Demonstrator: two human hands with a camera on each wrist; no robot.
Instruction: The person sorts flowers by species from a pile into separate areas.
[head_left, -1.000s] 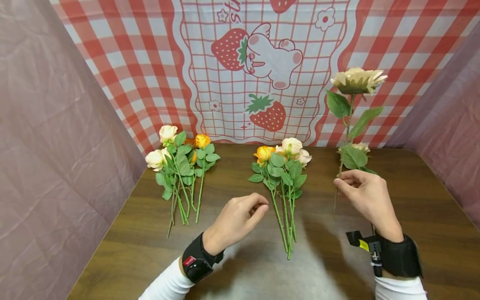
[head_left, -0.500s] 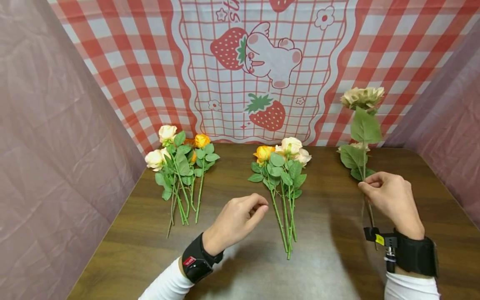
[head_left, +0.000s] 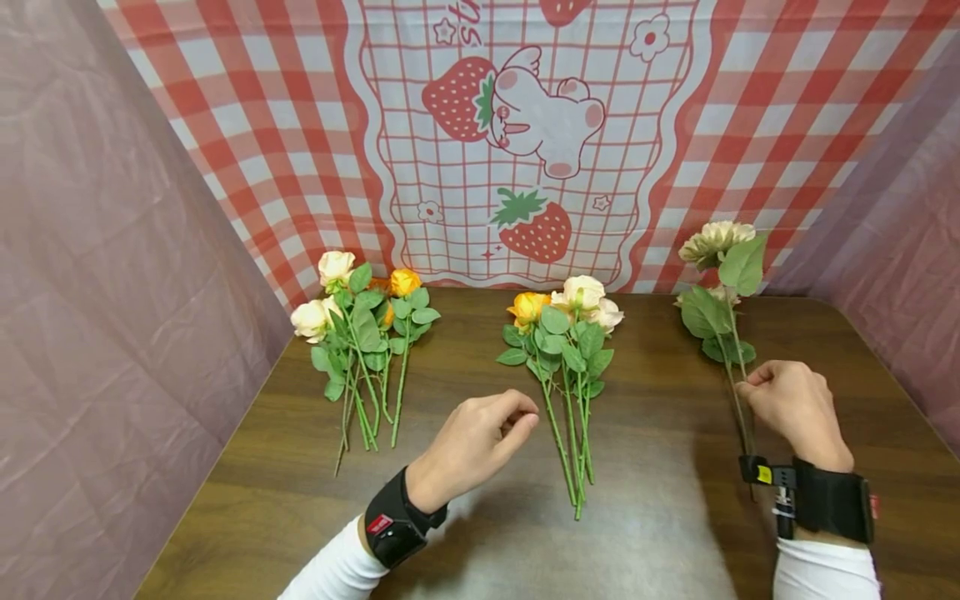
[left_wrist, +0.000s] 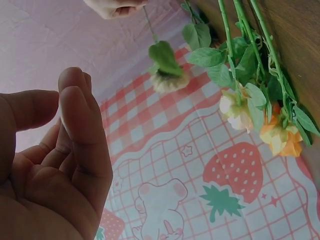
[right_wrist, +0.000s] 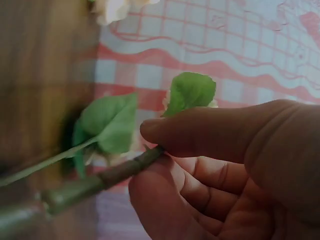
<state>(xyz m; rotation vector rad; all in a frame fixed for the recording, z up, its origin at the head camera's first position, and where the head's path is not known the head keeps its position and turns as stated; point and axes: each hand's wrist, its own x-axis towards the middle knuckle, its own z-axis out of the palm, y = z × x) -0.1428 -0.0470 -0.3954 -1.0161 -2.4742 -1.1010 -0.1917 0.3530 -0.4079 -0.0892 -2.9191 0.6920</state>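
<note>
On the right side of the head view my right hand (head_left: 795, 408) pinches the stem of a cream artificial flower (head_left: 716, 243) between thumb and fingers. Its bloom tilts toward the back, over another cream flower (head_left: 705, 312) lying on the table. Up close in the right wrist view, the pinched stem (right_wrist: 120, 172) shows its cut end, and the lying flower's leaf (right_wrist: 112, 122) is beside it. My left hand (head_left: 476, 446) hovers left of the middle bunch of roses (head_left: 555, 321), fingers loosely curled with nothing in them; the left wrist view shows the same hand (left_wrist: 75, 135).
At the left of the brown table (head_left: 480, 533) lies another bunch of cream and orange roses (head_left: 366, 329). A red checked cloth (head_left: 300, 167) with strawberries hangs behind the table. Pinkish curtains (head_left: 112, 333) stand at both sides.
My right hand has moved right and slightly down with the cream flower. Its bloom has dropped from high against the cloth to just above the lying flower. My left hand has stayed in place.
</note>
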